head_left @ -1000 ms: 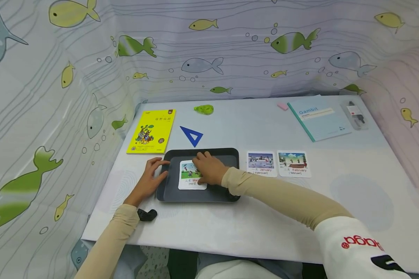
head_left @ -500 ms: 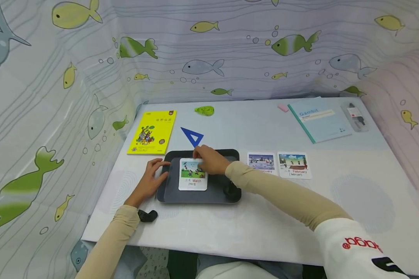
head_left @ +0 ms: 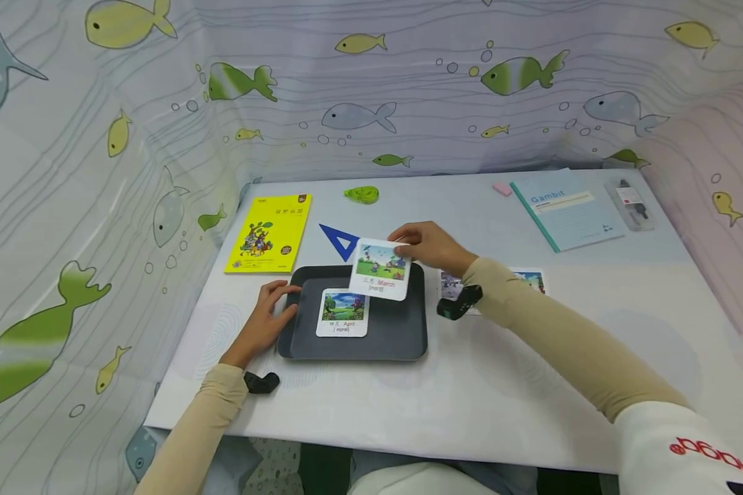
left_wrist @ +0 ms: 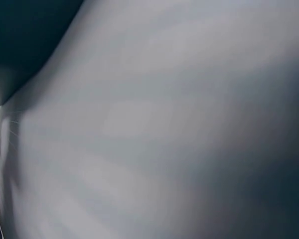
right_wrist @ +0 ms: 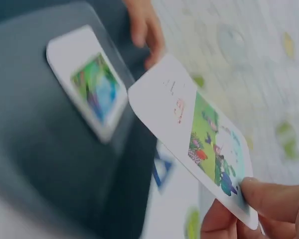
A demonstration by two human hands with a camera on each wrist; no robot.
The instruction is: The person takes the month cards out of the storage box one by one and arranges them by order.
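Between thumb and fingers, my right hand (head_left: 430,246) pinches the March picture card (head_left: 380,269) by its upper right corner. The card is raised and tilted over the back of the dark grey tray (head_left: 396,337). In the right wrist view the thumb (right_wrist: 274,199) lies on the printed face of the March card (right_wrist: 199,139). On the tray lies the April card (head_left: 342,313), at the top of a small stack. My left hand (head_left: 265,320) rests at the tray's left edge with fingers extended, touching the rim. The left wrist view is mostly blurred white cloth.
January (head_left: 450,285) and February (head_left: 532,280) cards lie right of the tray, partly hidden by the right forearm. Behind the tray are a yellow book (head_left: 269,234), a blue set square (head_left: 339,240) and a green object (head_left: 362,195). A light blue notebook (head_left: 566,210) lies at back right.
My right hand has lifted the March card off the stack and moved it back and to the right, uncovering the April card. The left hand has stayed at the tray's edge.
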